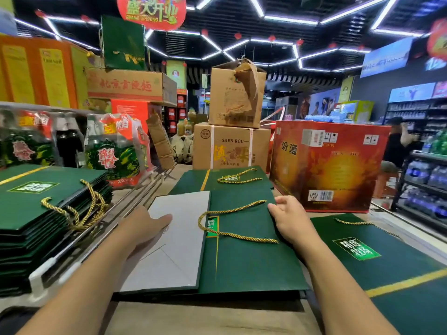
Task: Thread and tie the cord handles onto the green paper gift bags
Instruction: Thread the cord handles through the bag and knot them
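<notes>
One bag (246,262) with one cord (242,235) is laid flat in the middle. Its edge at one o'clock is gripped by the right hand (290,218). The grey card (179,243) is pressed by the flat left hand (145,228).

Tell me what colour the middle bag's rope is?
Gold twisted cord handle, best in the head view.
</notes>
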The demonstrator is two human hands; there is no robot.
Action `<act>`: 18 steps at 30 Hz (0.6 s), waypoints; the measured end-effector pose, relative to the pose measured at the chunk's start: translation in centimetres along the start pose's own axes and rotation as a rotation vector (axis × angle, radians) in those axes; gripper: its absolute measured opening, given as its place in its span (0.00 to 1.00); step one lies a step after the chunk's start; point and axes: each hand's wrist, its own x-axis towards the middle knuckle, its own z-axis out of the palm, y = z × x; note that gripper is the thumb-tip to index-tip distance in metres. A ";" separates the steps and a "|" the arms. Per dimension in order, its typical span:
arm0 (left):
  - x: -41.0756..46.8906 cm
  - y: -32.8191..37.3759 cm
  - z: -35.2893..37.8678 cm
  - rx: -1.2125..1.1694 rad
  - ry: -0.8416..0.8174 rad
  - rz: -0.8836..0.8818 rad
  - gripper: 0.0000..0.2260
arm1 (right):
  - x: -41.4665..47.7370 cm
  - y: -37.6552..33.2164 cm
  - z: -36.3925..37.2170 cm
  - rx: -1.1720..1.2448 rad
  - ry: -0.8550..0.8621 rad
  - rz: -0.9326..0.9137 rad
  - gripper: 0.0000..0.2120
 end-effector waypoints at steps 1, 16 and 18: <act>-0.4 0.1 -0.3 -0.093 0.017 0.012 0.34 | -0.2 -0.2 -0.5 0.038 0.043 -0.017 0.09; -5.4 0.9 -9.6 -0.941 0.320 0.375 0.14 | -3.7 -6.3 -6.8 0.350 0.140 -0.221 0.07; -5.5 0.3 -9.8 -0.954 0.304 0.368 0.08 | -4.4 -6.9 -7.1 0.403 0.094 -0.221 0.06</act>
